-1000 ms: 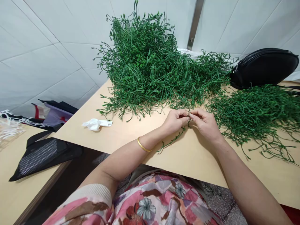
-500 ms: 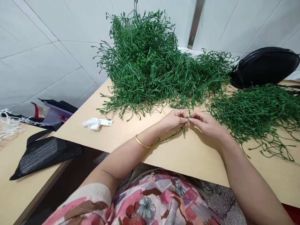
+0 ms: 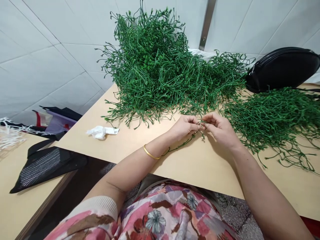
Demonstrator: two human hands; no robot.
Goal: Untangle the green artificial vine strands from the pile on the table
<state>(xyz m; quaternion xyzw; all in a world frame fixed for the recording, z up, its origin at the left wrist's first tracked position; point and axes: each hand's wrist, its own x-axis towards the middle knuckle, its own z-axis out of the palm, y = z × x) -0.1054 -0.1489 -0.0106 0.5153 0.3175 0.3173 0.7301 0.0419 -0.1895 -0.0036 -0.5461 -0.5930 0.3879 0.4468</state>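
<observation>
Between my two hands is a thin green cord point(image 3: 183, 144) with knot-like ends, part of it trailing down under my left wrist. My left hand point(image 3: 186, 127) pinches it between thumb and fingers. Close against it, my right hand point(image 3: 217, 128) has thumb and forefinger pinched on the same cord. The exact crossing of the strands at the fingertips is too small to make out. Just beyond my hands rises a large tangled pile of green cords point(image 3: 155, 70). A second, flatter pile of green cords point(image 3: 277, 120) lies right of my right hand.
On the table point(image 3: 100, 150) at the left lies a crumpled white tissue point(image 3: 100, 132). A black bag point(image 3: 285, 70) stands at the back right by the tiled wall. Left, a black mesh pouch point(image 3: 42, 166) rests on another table, near white strands point(image 3: 11, 133).
My right fingers have lifted slightly and spread a little at the cord. The short cord end below the hands has swung to the right. My left hand stays nearly in place.
</observation>
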